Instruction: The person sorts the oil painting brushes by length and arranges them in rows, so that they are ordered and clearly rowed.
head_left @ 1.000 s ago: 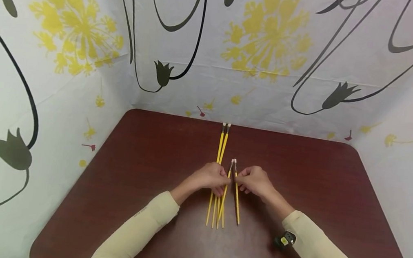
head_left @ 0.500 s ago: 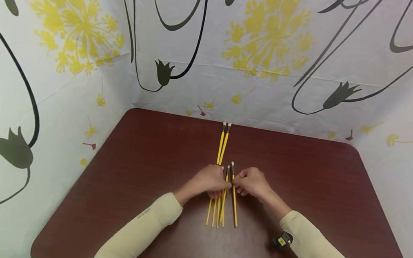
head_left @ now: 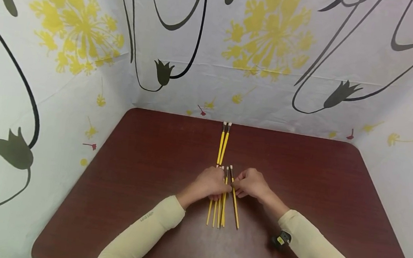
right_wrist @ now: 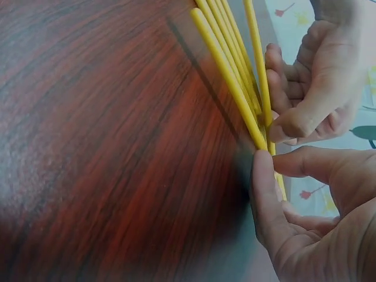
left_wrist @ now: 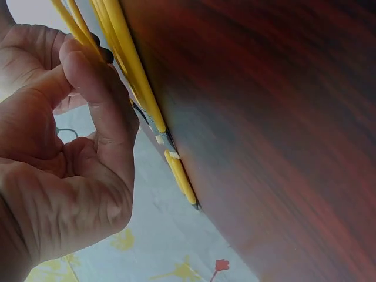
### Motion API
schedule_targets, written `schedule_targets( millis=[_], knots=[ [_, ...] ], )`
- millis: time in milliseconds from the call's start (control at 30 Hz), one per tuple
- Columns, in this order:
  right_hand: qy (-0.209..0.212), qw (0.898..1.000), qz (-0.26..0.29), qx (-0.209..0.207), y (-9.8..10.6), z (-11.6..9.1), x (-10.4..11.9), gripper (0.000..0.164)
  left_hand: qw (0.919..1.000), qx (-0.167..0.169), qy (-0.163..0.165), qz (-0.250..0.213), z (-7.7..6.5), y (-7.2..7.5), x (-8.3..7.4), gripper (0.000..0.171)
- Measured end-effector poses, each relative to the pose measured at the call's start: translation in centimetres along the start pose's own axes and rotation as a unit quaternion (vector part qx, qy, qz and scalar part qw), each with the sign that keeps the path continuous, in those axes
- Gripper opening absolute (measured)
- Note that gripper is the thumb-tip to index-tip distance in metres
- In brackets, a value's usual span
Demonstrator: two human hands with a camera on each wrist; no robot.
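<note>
With thumb and finger, my left hand (head_left: 212, 181) pinches a yellow-handled paintbrush (right_wrist: 257, 47), which stands a little off the table in the right wrist view. My right hand (head_left: 252, 183) pinches another yellow paintbrush (head_left: 235, 209) just to the right, its pale bristles pointing away from me. Below and beside the left hand lie several more yellow paintbrushes (head_left: 214, 215), side by side on the table; that hand covers their middles. Beyond them, two paintbrushes (head_left: 223, 147) with dark ferrules and pale tips lie close together, tips at the far edge.
The dark red-brown wooden table (head_left: 161, 141) has rounded corners. A white cloth (head_left: 206, 51) with yellow, grey and red flower prints hangs behind it and at both sides. A small dark device (head_left: 280, 239) sits at the right wrist.
Both pinched paintbrushes have come slightly towards me, and their tips, close together before, now stand apart. The left hand's paintbrush has swung in line with the row.
</note>
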State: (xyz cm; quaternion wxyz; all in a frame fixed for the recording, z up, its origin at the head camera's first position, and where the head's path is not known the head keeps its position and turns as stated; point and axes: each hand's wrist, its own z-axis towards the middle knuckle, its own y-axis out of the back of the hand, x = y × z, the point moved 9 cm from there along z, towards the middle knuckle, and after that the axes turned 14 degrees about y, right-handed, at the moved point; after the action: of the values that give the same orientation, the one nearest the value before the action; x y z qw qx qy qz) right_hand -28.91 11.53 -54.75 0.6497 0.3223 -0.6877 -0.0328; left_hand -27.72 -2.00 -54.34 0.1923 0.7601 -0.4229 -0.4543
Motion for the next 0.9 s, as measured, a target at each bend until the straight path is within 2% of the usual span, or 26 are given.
schedule_targets(
  millis=[200,567,900],
  knots=[
    [-0.004,1.0,-0.005,0.004,-0.12,-0.02,0.12,0.011,1.0,-0.004,-0.006,0.001,0.01,-0.29,0.01,0.032],
    [0.015,0.999,-0.048,0.017,-0.25,0.12,0.71,0.015,0.9989,-0.01,-0.01,0.044,0.08,-0.54,-0.51,0.039],
    [0.023,0.997,-0.072,0.016,-0.23,0.04,0.92,0.02,0.9996,0.021,-0.011,0.016,-0.19,-0.63,-0.52,0.037]
  ],
)
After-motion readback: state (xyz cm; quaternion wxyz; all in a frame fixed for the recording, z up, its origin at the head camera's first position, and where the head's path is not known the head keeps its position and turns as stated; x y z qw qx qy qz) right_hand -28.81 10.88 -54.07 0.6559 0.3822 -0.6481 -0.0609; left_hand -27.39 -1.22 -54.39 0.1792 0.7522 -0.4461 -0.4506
